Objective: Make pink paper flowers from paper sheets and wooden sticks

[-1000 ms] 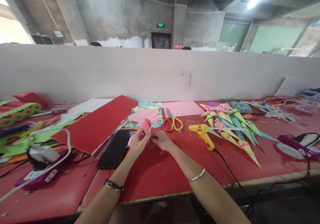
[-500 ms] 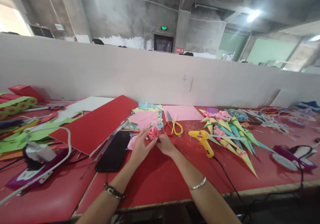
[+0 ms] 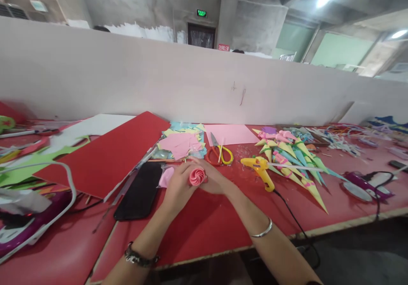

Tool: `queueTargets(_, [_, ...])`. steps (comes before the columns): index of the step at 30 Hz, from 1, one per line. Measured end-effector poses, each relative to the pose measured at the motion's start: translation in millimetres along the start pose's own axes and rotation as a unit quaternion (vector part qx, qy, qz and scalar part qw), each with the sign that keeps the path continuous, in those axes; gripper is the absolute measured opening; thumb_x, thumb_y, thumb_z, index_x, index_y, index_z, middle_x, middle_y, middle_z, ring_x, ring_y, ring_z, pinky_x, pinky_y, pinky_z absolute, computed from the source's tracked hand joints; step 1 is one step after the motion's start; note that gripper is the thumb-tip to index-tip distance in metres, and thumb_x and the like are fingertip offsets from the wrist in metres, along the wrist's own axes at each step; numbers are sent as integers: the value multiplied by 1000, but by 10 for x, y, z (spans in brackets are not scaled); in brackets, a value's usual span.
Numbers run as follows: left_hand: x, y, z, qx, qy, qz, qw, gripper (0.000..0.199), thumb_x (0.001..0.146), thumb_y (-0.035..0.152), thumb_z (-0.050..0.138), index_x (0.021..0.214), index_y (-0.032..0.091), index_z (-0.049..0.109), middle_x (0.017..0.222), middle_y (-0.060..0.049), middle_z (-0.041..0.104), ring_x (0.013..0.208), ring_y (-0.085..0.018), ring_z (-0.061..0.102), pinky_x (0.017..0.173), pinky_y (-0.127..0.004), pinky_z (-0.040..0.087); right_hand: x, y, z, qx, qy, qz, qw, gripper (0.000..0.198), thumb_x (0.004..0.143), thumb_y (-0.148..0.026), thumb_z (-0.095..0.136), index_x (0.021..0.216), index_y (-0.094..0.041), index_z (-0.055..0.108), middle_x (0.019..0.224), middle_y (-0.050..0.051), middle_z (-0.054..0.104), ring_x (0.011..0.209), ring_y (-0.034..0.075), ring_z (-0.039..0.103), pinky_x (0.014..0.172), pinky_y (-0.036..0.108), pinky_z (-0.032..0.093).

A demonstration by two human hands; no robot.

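Observation:
A pink spiral paper rose sits between my two hands, its swirled top facing me. My left hand has its fingers closed around the rose's left side. Behind and to the right, my right hand cups against it, fingers partly hidden by the flower and the left hand. Just beyond lie red-and-yellow scissors and a pile of cut pink paper pieces. A yellow glue gun rests to the right of my hands.
Left of my hands lie a black phone and a large red sheet. Several paper cones are heaped at right. Power strips with cords stand at both sides. A white partition closes off the table's back.
The rose has turned so its spiral top faces me more directly. My right hand has shifted from beside the flower to behind it. The camera view has tilted down a little.

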State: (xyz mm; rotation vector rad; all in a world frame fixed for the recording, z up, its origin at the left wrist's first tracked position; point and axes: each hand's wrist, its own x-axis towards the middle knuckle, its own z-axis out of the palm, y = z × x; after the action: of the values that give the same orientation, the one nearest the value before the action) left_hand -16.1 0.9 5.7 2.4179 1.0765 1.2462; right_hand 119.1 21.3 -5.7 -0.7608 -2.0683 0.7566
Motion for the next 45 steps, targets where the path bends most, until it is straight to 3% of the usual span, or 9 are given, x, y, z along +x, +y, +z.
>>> queueTargets(4, [0,12,-60,72,20,9,997,9,76,22,50,78,18,58,80,-4,59,76,-17,55,66,-25,41,-106,-120,-175,5,-32,17,999,87,64,-12,61,135,-16,11,138,15,24,127,23,25,102,40,25])
queueTargets(7, [2,15,-73,155,18,17,988,17,75,33,52,69,18,56,72,-3,58,66,-16,54,58,-23,39,-186,-265,-327,12,-92,8,996,87,70,-25,62,136,-24,6,144,8,12,132,21,8,105,42,18])
queueTargets(10, [22,25,-47,188,4,10,982,24,74,39,52,63,18,54,66,-3,58,60,-16,55,53,-23,37,-208,-374,-378,15,-59,-10,998,82,66,-34,67,133,-27,20,141,6,22,130,22,18,104,41,22])
queueTargets(14, [57,43,-17,203,-34,-14,978,23,70,38,54,59,19,54,63,-3,59,56,-16,56,47,-22,32,-181,-384,-318,25,71,-34,997,42,75,-32,59,115,-25,47,116,5,50,113,19,43,97,36,32])
queueTargets(18, [77,34,-20,187,-36,-33,981,18,68,35,55,72,19,61,73,-6,65,62,-19,60,48,-23,34,-183,-339,-278,10,72,-50,996,48,70,-32,65,114,-25,46,113,5,51,108,19,45,94,36,34])
queueTargets(25, [107,-4,2,136,-82,-61,985,26,62,25,57,87,21,61,85,-5,65,68,-21,61,49,-23,38,-194,-337,-255,-26,88,-45,995,22,77,-25,57,99,-23,55,99,4,50,99,16,49,89,32,38])
queueTargets(33, [136,-157,54,87,-103,-6,991,27,62,7,52,86,18,61,91,-9,59,89,-25,53,75,-35,44,-195,-289,-200,-45,118,-65,990,34,75,-30,60,107,-25,50,99,3,54,96,17,49,86,33,39])
queueTargets(37, [115,-215,73,53,-124,-19,991,42,62,0,48,97,19,58,105,-10,56,94,-24,54,74,-34,46,-203,-256,-163,-52,101,-56,992,48,73,-32,62,117,-23,44,104,5,53,100,18,47,88,31,38])
queueTargets(45, [121,-266,105,11,-104,28,994,39,65,-4,44,95,16,58,91,-8,58,85,-21,54,72,-32,46,-207,-215,-146,-107,82,-79,988,50,74,-36,60,119,-22,42,107,6,51,102,18,45,90,31,38])
